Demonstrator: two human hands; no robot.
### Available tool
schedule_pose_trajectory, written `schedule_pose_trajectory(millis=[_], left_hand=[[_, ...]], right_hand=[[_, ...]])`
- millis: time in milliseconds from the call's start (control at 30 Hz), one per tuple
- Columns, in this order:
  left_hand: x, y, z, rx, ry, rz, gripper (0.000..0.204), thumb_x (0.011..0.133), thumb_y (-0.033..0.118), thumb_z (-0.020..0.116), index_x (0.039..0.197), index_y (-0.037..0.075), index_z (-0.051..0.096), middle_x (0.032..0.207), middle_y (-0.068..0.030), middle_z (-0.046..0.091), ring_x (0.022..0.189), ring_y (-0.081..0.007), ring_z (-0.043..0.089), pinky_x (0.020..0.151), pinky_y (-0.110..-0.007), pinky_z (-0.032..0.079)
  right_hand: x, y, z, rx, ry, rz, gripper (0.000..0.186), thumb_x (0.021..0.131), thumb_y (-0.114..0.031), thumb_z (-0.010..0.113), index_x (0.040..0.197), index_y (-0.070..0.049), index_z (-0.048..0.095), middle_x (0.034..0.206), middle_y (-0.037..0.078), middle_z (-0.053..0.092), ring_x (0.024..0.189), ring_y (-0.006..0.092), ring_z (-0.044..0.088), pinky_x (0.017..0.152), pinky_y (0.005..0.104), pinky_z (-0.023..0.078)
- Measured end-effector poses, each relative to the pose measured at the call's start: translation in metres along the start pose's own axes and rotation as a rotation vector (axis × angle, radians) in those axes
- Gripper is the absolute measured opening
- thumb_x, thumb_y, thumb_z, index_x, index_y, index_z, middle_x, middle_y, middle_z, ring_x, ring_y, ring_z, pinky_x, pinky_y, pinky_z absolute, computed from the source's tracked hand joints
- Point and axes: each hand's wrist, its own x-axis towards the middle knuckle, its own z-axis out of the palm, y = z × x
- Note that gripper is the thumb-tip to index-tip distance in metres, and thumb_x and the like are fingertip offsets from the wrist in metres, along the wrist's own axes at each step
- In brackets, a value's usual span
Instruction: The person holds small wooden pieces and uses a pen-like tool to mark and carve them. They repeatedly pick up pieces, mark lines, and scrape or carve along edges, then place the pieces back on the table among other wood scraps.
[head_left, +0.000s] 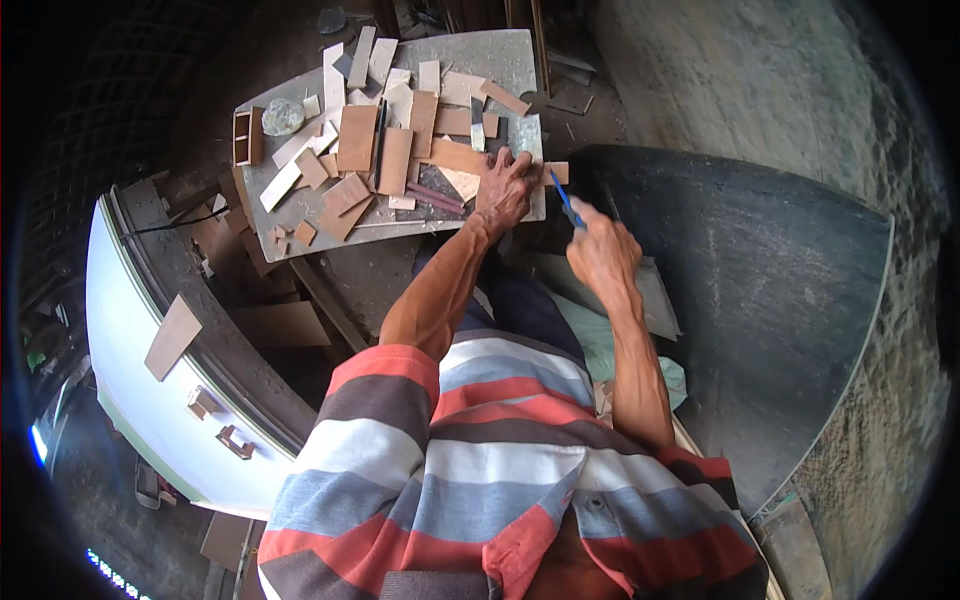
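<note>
My left hand point(503, 188) presses down with bent fingers on a flat brown wooden strip at the right edge of the grey worktable point(505, 60). The end of the wooden strip point(557, 174) juts out past that edge. Just to the right, my right hand point(604, 250) is closed round a thin blue tool point(560, 190), whose tip meets the jutting end. Its exact kind is hard to make out. Around my left hand lie brown wood pieces point(396, 160), a dark slim stick point(379, 140) and reddish strips point(436, 198).
A small wooden box point(247, 136) and a clear plastic bag point(283, 116) sit at the table's left end. A large dark board point(760, 270) leans on the right by a rough wall. To the left, a white curved surface point(150, 310) bears a loose board point(173, 338) and small brown pieces.
</note>
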Motion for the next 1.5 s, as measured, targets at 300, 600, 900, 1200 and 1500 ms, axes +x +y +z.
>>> schedule_pose_trajectory(millis=[300,600,900,1200,1500], left_hand=[[0.003,0.002,-0.001,0.050,-0.014,0.008,0.051,0.069,0.019,0.066,0.121,0.017,0.064,0.106,-0.0032,0.048,0.104,-0.0280,0.045,0.088,-0.047,0.036],[0.000,0.003,0.001,0.026,0.015,0.009,0.050,0.068,0.020,0.068,0.118,0.017,0.065,0.106,-0.0028,0.048,0.104,-0.0279,0.045,0.089,-0.047,0.035],[0.001,0.000,0.002,0.035,0.029,0.020,0.048,0.068,0.020,0.068,0.115,0.018,0.066,0.105,-0.0036,0.048,0.105,-0.0280,0.045,0.088,-0.047,0.036],[0.005,-0.001,-0.005,0.046,0.014,0.032,0.042,0.070,0.019,0.066,0.112,0.018,0.067,0.104,-0.0028,0.048,0.103,-0.0269,0.045,0.086,-0.047,0.036],[0.005,0.002,-0.004,0.052,0.028,0.044,0.042,0.069,0.019,0.067,0.111,0.018,0.068,0.105,-0.0031,0.048,0.106,-0.0281,0.045,0.088,-0.046,0.036]], right_hand=[[0.010,0.007,0.020,0.025,0.129,-0.101,0.048,0.075,-0.008,0.057,0.121,-0.014,0.066,0.085,0.027,0.068,0.082,0.0434,0.067,0.076,0.0514,0.052],[-0.007,0.012,0.033,0.019,0.150,-0.078,0.048,0.078,-0.010,0.058,0.125,-0.017,0.064,0.077,0.026,0.067,0.077,0.0426,0.067,0.072,0.0525,0.052],[-0.022,0.020,0.036,0.034,0.146,-0.072,0.044,0.083,-0.011,0.058,0.127,-0.018,0.062,0.074,0.027,0.067,0.073,0.0449,0.067,0.068,0.0555,0.050],[-0.022,0.031,0.053,0.105,0.134,-0.081,0.048,0.086,-0.014,0.057,0.133,-0.022,0.057,0.075,0.026,0.067,0.074,0.0448,0.067,0.070,0.0566,0.050],[-0.012,0.009,0.020,0.102,0.089,-0.067,0.047,0.080,-0.012,0.057,0.126,-0.019,0.064,0.088,0.029,0.068,0.085,0.0461,0.066,0.079,0.0538,0.051]])
